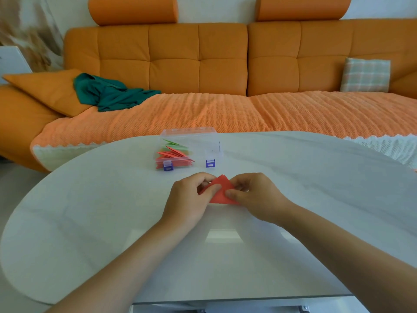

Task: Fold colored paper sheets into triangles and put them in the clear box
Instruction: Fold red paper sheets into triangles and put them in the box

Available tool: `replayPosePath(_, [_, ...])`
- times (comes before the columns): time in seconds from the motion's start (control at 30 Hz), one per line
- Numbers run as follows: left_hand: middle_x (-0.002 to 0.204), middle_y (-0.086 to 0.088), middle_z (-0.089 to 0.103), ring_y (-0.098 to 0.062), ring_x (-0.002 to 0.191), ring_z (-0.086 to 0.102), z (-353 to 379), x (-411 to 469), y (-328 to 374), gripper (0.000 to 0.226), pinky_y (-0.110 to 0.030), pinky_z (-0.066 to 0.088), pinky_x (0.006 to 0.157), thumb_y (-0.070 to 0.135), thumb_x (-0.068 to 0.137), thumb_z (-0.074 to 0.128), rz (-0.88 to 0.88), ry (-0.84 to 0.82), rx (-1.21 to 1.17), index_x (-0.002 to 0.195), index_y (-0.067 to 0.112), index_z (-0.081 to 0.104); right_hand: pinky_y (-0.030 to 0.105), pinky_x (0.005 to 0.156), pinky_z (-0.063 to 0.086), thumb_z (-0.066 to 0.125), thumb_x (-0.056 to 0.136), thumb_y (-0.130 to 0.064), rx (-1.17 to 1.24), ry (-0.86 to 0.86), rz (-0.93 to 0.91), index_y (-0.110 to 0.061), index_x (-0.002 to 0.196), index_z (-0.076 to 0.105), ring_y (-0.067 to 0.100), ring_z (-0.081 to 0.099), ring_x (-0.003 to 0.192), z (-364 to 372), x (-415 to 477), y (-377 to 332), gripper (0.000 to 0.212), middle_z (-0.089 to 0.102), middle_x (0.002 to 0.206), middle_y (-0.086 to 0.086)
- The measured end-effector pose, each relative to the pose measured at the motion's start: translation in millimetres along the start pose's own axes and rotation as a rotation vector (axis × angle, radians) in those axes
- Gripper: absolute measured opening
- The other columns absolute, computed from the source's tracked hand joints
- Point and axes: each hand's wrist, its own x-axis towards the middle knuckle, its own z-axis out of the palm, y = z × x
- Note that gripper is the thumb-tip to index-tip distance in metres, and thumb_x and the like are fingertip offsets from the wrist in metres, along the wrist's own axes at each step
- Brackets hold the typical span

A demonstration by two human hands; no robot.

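Head view: in the middle of the frame a folded red paper (pixel 220 193) sits over the white table (pixel 90 222), its tip pointing up the frame toward the clear box (pixel 203 141) and its long edge slanting toward the lower right. The left hand (pixel 189 197) and the right hand (pixel 255 197) each pinch one side of it.

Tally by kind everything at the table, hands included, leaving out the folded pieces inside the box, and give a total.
clear box: 1
blue latches: 2
red paper, pinched by both hands: 1
hands, left hand and right hand: 2
Total: 6
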Motion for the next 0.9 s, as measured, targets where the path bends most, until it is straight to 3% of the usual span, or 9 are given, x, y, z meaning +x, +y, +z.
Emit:
replayPosePath(0.13, [0.088,0.017,0.072,-0.001,0.083,0.065,3,-3,0,0.012,-0.015,0.050,0.073,0.032,0.094,0.067,0.060,-0.025,0.076,0.103,0.033,0.075,0.023,0.077,0.053,0.065,0.093,-0.023,-0.033,0.030,-0.037,-0.031,0.096,0.074,0.005,0.064,0.080,2,-2,-1,0.012,0.072,0.085,-0.011])
replayPosePath(0.33, [0.082,0.013,0.071,-0.004,0.078,0.064,6,-3,0,0.016,-0.018,0.048,0.070,0.035,0.095,0.064,0.030,0.028,0.096,0.090,0.026,0.076,0.017,0.071,0.047,0.058,0.098,-0.028,-0.085,0.041,-0.037,-0.029,0.100,0.072,0.003,0.062,0.083,12,-5,-2,0.014,0.070,0.089,-0.013])
replayPosePath(0.57, [0.117,0.013,0.071,-0.003,0.104,0.064,2,-5,7,0.029,-0.018,0.049,0.094,0.028,0.096,0.064,0.089,0.043,0.061,0.125,0.027,0.070,0.020,0.070,0.048,0.056,0.100,-0.026,-0.004,0.116,-0.016,-0.029,0.094,0.074,0.007,0.063,0.080,6,-4,-7,0.019,0.071,0.085,-0.012])
replayPosePath(0.73, [0.111,0.011,0.072,0.006,0.096,0.060,5,-7,9,0.029,0.001,0.039,0.083,0.020,0.096,0.065,0.108,0.070,0.040,0.124,0.022,0.070,0.022,0.074,0.048,0.043,0.104,-0.026,-0.105,0.094,-0.044,-0.029,0.106,0.072,0.008,0.062,0.085,11,-11,-12,0.029,0.071,0.094,-0.011])
replayPosePath(0.9, [0.110,0.010,0.074,0.002,0.095,0.063,8,-6,7,0.028,-0.002,0.042,0.082,0.022,0.097,0.065,0.098,0.048,0.046,0.124,0.023,0.070,0.030,0.082,0.050,0.037,0.105,-0.023,-0.171,0.076,-0.062,-0.024,0.107,0.072,0.014,0.063,0.088,14,-14,-11,0.034,0.071,0.096,-0.005])
